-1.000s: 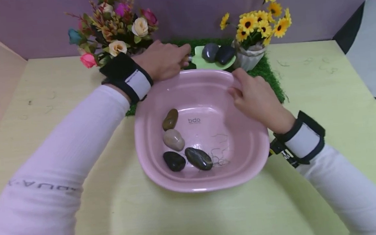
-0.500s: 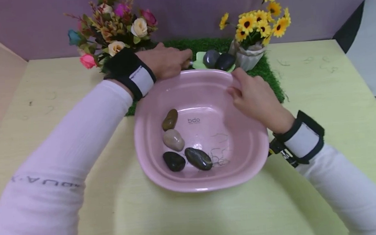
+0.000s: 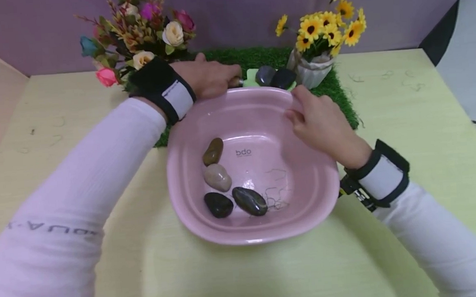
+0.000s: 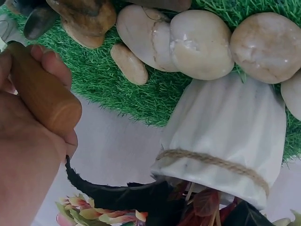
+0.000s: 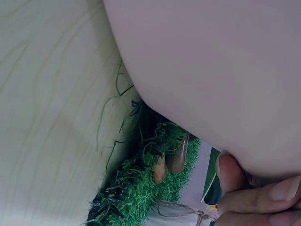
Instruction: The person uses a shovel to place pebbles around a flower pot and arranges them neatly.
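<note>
My left hand [image 3: 211,79] grips the wooden handle [image 4: 43,89] of a small garden trowel, whose light green blade [image 3: 251,77] shows just behind the basin's far rim. Two dark smooth stones, a grey one [image 3: 265,75] and a black one [image 3: 283,78], lie on the blade, partly hidden by the rim. The pink basin [image 3: 253,239] sits tilted, its inside facing me. At its upper right rim, my right hand [image 3: 322,127] holds on, thumb inside and fingers outside. In the basin lie several stones: brown [image 3: 212,151], pale [image 3: 217,177], black [image 3: 218,205] and dark-veined [image 3: 250,201].
Behind the basin, an artificial grass mat [image 3: 341,96] bears yellow flowers in a white pot [image 3: 314,71] and a mixed bouquet [image 3: 141,36]. Pale stones [image 4: 201,44] lie on the grass by a white pot [image 4: 225,136]. A purple wall [image 3: 238,16] stands behind the table [image 3: 238,280].
The trowel with its two stones has come down a little behind the basin's rim, so less of the blade shows. My right hand keeps its hold, and the stones in the basin stay put.
</note>
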A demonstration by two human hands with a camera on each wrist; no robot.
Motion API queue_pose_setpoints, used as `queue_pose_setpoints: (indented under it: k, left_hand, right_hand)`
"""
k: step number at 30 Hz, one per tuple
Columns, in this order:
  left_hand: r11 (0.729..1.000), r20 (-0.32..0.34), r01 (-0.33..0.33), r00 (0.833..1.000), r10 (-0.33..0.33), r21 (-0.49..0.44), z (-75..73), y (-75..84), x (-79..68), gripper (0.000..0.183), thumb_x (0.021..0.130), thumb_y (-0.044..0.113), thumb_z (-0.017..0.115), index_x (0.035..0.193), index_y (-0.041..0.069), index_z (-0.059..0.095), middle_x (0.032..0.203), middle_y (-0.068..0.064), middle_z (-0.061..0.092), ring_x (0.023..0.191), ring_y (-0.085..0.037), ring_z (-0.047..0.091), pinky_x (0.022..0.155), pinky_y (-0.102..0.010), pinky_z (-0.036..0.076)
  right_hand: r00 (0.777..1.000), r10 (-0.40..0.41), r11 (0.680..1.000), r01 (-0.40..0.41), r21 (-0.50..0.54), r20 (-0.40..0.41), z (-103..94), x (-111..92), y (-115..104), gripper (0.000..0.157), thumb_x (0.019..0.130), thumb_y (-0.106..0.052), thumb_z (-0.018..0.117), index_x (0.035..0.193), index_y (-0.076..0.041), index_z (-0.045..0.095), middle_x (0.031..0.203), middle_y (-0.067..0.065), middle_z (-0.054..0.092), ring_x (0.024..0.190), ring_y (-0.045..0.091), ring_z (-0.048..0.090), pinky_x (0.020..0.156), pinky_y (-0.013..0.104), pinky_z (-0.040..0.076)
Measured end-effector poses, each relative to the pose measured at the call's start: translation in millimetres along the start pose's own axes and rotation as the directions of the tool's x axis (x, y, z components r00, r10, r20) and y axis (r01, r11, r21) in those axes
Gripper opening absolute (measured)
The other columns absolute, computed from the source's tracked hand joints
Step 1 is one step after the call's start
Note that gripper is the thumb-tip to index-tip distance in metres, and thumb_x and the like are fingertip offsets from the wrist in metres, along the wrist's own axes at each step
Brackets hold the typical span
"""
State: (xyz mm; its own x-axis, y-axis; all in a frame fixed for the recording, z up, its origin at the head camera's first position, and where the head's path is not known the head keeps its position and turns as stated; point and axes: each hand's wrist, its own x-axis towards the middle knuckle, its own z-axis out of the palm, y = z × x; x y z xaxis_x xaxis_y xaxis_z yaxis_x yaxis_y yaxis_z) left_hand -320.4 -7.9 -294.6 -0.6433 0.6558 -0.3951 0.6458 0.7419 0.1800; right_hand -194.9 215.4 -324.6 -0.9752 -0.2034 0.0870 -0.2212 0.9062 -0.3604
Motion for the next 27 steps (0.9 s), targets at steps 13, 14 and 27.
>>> queue_pose_setpoints:
  k: [13, 14, 27]
  left_hand:
    - [0.995, 0.098, 0.024, 0.995, -0.033, 0.095, -7.9, 7.9, 3.7, 0.034, 0.108, 0.027, 0.027, 0.134, 0.014, 0.045, 0.122, -0.010, 0.059, 0.106, -0.026, 0.049, 0.099, -0.045, 0.022]
    - [0.995, 0.103, 0.025, 0.994, -0.035, 0.098, -8.5, 8.7, 4.8, 0.035, 0.108, 0.027, 0.027, 0.136, 0.015, 0.044, 0.126, -0.010, 0.059, 0.108, -0.027, 0.050, 0.100, -0.045, 0.023]
    - [0.990, 0.129, 0.045, 0.990, -0.062, 0.131, -11.1, 8.4, 4.3, 0.040, 0.107, 0.026, 0.030, 0.146, 0.020, 0.041, 0.139, -0.009, 0.056, 0.120, -0.027, 0.049, 0.109, -0.050, 0.022]
  right_hand:
    - [1.000, -0.003, 1.000, 0.003, -0.001, 0.003, -0.6, 0, 0, 0.028, 0.099, -0.019, 0.053, 0.120, 0.000, 0.052, 0.072, 0.015, 0.056, 0.058, 0.029, 0.057, 0.052, 0.037, 0.041]
    - [1.000, -0.002, 1.000, 0.002, -0.001, 0.004, -0.9, -1, 1, 0.028, 0.099, -0.018, 0.053, 0.121, 0.000, 0.052, 0.071, 0.015, 0.055, 0.058, 0.029, 0.056, 0.052, 0.037, 0.041]
    - [1.000, -0.011, 1.000, 0.011, -0.012, 0.005, -0.6, 0, 0, 0.029, 0.099, -0.018, 0.053, 0.122, 0.001, 0.051, 0.072, 0.016, 0.056, 0.057, 0.029, 0.056, 0.052, 0.037, 0.042]
